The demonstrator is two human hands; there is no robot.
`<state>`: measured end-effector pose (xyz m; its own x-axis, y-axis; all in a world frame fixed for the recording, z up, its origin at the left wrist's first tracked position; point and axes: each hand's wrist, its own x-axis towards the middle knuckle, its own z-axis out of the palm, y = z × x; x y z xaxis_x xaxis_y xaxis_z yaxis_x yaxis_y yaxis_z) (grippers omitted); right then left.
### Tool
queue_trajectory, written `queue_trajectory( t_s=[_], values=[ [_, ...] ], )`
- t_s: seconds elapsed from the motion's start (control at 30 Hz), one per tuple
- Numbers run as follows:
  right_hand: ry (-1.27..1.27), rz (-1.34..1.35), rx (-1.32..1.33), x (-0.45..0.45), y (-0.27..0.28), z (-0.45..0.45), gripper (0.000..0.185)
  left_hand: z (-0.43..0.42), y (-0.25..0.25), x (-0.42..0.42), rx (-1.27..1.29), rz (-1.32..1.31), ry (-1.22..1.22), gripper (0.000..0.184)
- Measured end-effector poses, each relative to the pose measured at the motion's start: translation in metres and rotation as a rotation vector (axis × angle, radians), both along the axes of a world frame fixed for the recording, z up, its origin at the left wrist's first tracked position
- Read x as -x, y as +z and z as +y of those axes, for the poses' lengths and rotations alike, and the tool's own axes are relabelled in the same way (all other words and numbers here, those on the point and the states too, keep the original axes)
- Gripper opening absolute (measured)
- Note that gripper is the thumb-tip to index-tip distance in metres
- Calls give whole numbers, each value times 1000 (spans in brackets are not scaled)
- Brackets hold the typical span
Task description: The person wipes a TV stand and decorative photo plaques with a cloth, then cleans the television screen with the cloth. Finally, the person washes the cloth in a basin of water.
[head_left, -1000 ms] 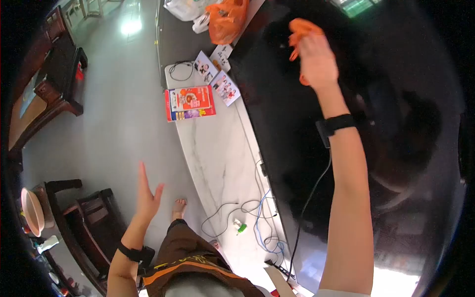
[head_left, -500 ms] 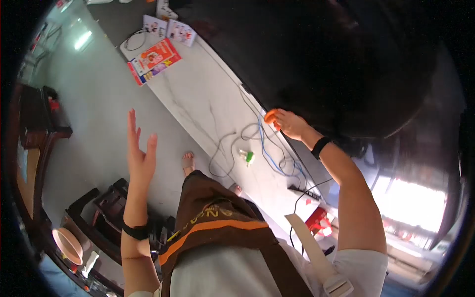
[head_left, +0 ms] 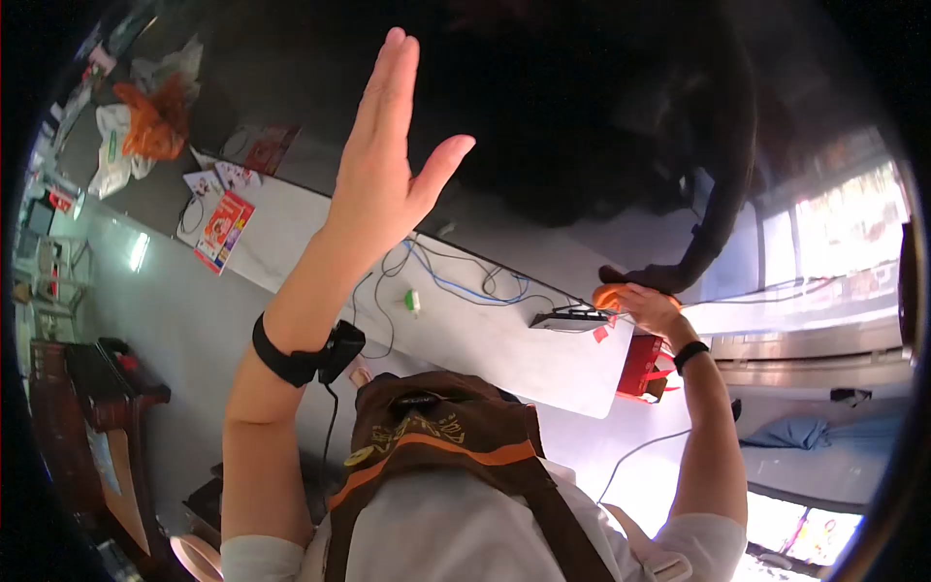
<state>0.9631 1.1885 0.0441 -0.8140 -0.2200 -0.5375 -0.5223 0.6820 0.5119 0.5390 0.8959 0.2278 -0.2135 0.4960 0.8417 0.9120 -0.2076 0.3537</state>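
My right hand (head_left: 655, 310) is closed around a folded orange cloth (head_left: 607, 296). It presses the cloth to the lower right edge of a large, glossy black panel (head_left: 543, 116), which looks like a TV screen and mirrors the arm. My left hand (head_left: 383, 179) is raised in front of the panel with fingers straight and thumb apart, holding nothing. Whether it touches the panel, I cannot tell. A black flat box (head_left: 572, 320) stands close to my right hand on the white marble-patterned cabinet top (head_left: 485, 364).
Black and blue cables (head_left: 465, 286) lie along the cabinet, near a small green-and-white item (head_left: 413, 302). Red printed packets (head_left: 225, 231) rest at its left end, and a red bag (head_left: 642, 369) stands past its right end. Dark wooden furniture (head_left: 87, 407) is at left.
My right hand has slid right along the panel's lower edge with the cloth. My left hand has risen from over the floor to before the panel. The view has turned and shifted right.
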Motion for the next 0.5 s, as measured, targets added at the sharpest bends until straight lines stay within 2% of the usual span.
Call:
queue_trajectory(
  t_s=[0.03,0.1,0.17,0.2,0.23,0.27,0.3,0.33,0.37,0.43,0.5],
  values=[
    [-17,11,-2,-22,8,9,36,15,7,-9,-2,11,-17,78],
    [-27,309,-11,-62,30,24,33,40,21,-28,-27,123,24,76],
    [-264,627,-19,-113,54,51,30,65,42,-41,-71,235,66,75],
    [-191,845,-25,-126,70,67,32,71,46,-42,-89,274,106,74],
    [-118,1058,-31,-131,97,80,33,76,49,-44,-103,312,143,74],
    [-148,1254,-162,-105,152,59,34,80,53,-47,-91,323,161,74],
    [-289,1442,-44,-91,193,56,36,87,53,-48,-99,329,171,75],
    [-478,1828,885,-85,214,62,37,91,53,-51,-86,337,181,76],
    [-40,1796,-116,-43,260,24,38,96,53,-52,-77,345,193,77],
    [32,1959,-183,-24,269,22,40,103,46,-42,-91,398,225,81],
    [-71,2184,-163,-12,243,18,40,104,45,-44,-66,395,240,83]
  ],
)
